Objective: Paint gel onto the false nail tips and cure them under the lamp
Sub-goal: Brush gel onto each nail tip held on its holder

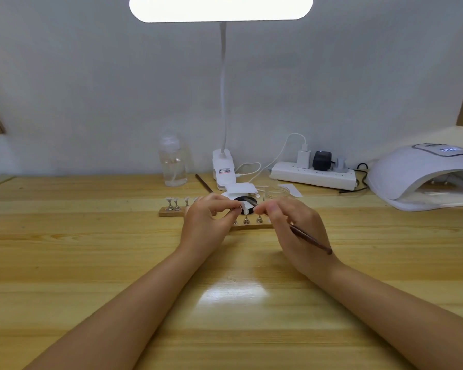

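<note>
A: Forearms nearest the lens, bare, both reaching onto the wooden table (91, 249). Left to right, then. Left hand (206, 222)?

B: Pinched shut on a small stand carrying one false nail tip (244, 206), held up between the two hands. Just past its knuckles, to its left: a wooden holder strip (169, 211) with more tips (176, 201) on metal stands.

A: Right hand (294, 225)?

B: Grasping a brush (312, 240), pencil grip, handle trailing back over the wrist. Bristle end sits at the held tip; contact too small to confirm.

A: Beyond the fingers?

B: Black gel pot (247, 201), open, its white lid just behind. Second strip (251, 226) with three stands lies under the hands. Clear bottle (173, 164) far left of the hands, desk lamp (221, 9) overhead, power strip (313, 174) behind.

A: Cure lamp?

B: Curing lamp (422, 174), well to the right of the right hand, display lit, mouth open.

A: Step?

B: Judged as painting, one tip in hand, curing not begun. Next calls for a steady stroke along the tip, then seating the stand back on a strip without smearing wet gel.
</note>
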The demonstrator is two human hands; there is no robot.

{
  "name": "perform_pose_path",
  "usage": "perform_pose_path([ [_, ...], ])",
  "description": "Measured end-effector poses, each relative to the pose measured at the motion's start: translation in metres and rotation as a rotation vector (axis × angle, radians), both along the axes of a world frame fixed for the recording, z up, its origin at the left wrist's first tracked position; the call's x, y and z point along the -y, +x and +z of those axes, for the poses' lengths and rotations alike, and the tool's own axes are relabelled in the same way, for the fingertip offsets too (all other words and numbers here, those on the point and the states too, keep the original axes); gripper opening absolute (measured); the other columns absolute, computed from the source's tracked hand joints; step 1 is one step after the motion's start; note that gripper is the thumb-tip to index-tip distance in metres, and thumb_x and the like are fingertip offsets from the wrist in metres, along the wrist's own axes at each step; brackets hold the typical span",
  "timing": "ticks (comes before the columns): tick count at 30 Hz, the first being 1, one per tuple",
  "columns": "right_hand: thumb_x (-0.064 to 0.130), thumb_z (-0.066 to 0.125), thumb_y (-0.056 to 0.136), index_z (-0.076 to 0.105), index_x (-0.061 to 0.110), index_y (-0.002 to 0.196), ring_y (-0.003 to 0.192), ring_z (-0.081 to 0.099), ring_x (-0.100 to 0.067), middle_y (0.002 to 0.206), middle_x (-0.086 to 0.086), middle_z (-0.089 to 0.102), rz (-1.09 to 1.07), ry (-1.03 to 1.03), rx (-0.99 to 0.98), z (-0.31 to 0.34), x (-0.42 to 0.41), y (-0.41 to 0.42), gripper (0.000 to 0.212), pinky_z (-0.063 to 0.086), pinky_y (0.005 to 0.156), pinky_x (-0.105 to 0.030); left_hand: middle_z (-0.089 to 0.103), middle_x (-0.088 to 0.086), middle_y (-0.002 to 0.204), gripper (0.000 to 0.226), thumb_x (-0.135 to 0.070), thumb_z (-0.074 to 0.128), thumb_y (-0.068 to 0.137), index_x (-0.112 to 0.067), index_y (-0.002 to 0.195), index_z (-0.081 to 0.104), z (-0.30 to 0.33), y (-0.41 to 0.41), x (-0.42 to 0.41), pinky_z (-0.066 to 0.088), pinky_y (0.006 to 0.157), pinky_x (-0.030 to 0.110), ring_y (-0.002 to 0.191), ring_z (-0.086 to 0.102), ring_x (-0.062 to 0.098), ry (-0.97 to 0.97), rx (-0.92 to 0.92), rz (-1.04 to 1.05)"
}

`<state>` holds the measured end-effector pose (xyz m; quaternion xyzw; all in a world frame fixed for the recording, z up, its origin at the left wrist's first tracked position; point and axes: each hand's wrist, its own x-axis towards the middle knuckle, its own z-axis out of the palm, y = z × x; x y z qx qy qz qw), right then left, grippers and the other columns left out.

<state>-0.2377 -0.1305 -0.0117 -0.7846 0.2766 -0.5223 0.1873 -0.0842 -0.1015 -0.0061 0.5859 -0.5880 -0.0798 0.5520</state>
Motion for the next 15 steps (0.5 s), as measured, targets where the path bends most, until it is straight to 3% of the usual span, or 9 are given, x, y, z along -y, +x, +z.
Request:
perform_pose_path([
  [5, 0.045, 0.033, 0.087, 0.069, 0.021, 0.068, 0.067, 0.061, 0.000, 0.069, 0.010, 0.067, 0.049, 0.056, 0.037, -0.0028, -0.0003, -0.0007, 0.047, 0.047, 0.061, -0.020, 0.061, -0.012, 0.079, 0.012, -0.012, 0.071, 0.078, -0.019, 0.087, 0.074, -0.0008, 0.0004, 0.0007, 0.038, 0.092, 0.053, 0.091, 0.058, 0.022, 0.003, 0.031, 0.004],
  [8, 0.038, 0.035, 0.089, 0.069, 0.020, 0.073, 0.072, 0.060, 0.000, 0.072, 0.010, 0.067, 0.014, -0.037, 0.040, -0.0013, 0.0001, -0.0007, 0.041, 0.046, 0.063, -0.016, 0.061, -0.011, 0.079, 0.013, -0.011, 0.071, 0.078, -0.018, 0.089, 0.074, -0.0008, 0.0003, 0.0006, 0.038, 0.092, 0.053, 0.091, 0.059, 0.023, -0.001, 0.029, 0.007],
  [10, 0.038, 0.036, 0.089, 0.071, 0.017, 0.078, 0.075, 0.061, -0.004, 0.076, 0.007, 0.069, -0.006, -0.055, 0.006, -0.0011, 0.0011, 0.0004, 0.041, 0.048, 0.067, -0.023, 0.061, -0.012, 0.080, 0.013, -0.011, 0.071, 0.077, -0.018, 0.088, 0.073, -0.0008, 0.0006, 0.0006, 0.038, 0.092, 0.053, 0.092, 0.059, 0.024, -0.001, 0.026, 0.003],
  [13, 0.044, 0.034, 0.088, 0.071, 0.017, 0.070, 0.069, 0.064, -0.006, 0.070, 0.006, 0.069, 0.017, 0.033, 0.007, -0.0025, 0.0017, 0.0003, 0.049, 0.051, 0.067, -0.035, 0.061, -0.012, 0.079, 0.012, -0.012, 0.070, 0.078, -0.019, 0.087, 0.074, -0.0014, 0.0008, 0.0013, 0.038, 0.093, 0.053, 0.092, 0.058, 0.022, 0.004, 0.027, 0.007],
  [15, 0.044, 0.034, 0.088, 0.070, 0.016, 0.066, 0.064, 0.063, -0.006, 0.064, 0.005, 0.067, 0.022, 0.044, 0.041, -0.0032, 0.0012, 0.0000, 0.051, 0.052, 0.064, -0.035, 0.062, -0.010, 0.080, 0.011, -0.013, 0.070, 0.078, -0.018, 0.087, 0.074, -0.0013, 0.0007, 0.0012, 0.037, 0.093, 0.053, 0.091, 0.057, 0.020, 0.005, 0.025, 0.014],
])
